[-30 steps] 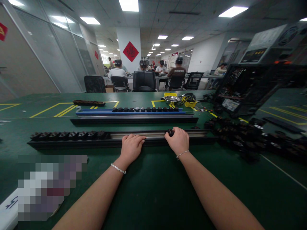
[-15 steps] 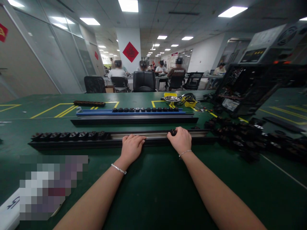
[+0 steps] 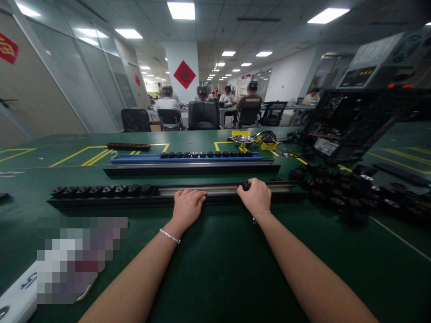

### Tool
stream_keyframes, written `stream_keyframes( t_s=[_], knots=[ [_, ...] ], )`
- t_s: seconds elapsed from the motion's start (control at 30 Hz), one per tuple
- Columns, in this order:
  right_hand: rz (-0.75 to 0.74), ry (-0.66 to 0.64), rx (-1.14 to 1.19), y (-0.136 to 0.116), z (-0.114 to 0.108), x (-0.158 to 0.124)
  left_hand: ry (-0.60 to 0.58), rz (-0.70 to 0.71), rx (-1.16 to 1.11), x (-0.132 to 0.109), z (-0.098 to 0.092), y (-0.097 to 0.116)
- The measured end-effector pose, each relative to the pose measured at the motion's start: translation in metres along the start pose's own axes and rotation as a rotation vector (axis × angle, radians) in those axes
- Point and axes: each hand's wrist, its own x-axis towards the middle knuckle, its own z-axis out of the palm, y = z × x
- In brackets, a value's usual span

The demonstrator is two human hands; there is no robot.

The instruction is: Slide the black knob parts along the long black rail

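Observation:
A long black rail point(image 3: 222, 197) with a bright metal channel lies across the table in front of me. Several small black socket-like modules point(image 3: 107, 190) sit in a row in its left part. My left hand point(image 3: 189, 204) is closed over the rail's near edge around its middle, fingers pointing right. Farther right, my right hand point(image 3: 255, 195) pinches one small black module point(image 3: 246, 185) at the channel; the fingers partly cover it. Whether that module is seated in the channel I cannot tell.
Behind lie another black rail point(image 3: 191, 171) and a blue rail point(image 3: 141, 158) bearing black modules. A heap of black modules point(image 3: 336, 193) is at right, below an open computer case point(image 3: 336, 130). A metal bowl point(image 3: 243, 139) stands farther back. A pixelated packet point(image 3: 77, 260) lies front left.
The view has shifted slightly, so everything sits a little farther right. Both hands keep their places on the rail, and the right still pinches the module.

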Motion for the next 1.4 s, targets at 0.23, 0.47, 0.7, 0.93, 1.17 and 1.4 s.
stream_keyframes(
  t_s=[0.23,0.47,0.7,0.93,1.17,1.4],
  knots=[
    [-0.007,0.021,0.015,0.001,0.000,0.000,0.001,-0.004,-0.001,0.001,-0.001,0.001],
    [0.026,0.048,0.028,0.010,-0.001,0.003,-0.006,-0.004,0.009,0.001,-0.001,0.001],
    [0.042,0.058,0.022,0.014,-0.001,0.005,0.015,0.003,0.012,0.001,0.001,0.001],
    [0.063,0.071,-0.009,0.023,-0.004,0.008,-0.001,-0.007,0.008,0.001,-0.001,0.003],
    [0.068,0.077,-0.029,0.032,-0.006,0.010,0.004,-0.004,0.001,0.000,-0.001,0.002],
    [0.076,0.105,-0.055,0.039,-0.005,0.013,0.003,-0.006,0.005,0.000,0.000,0.001]
  ],
)
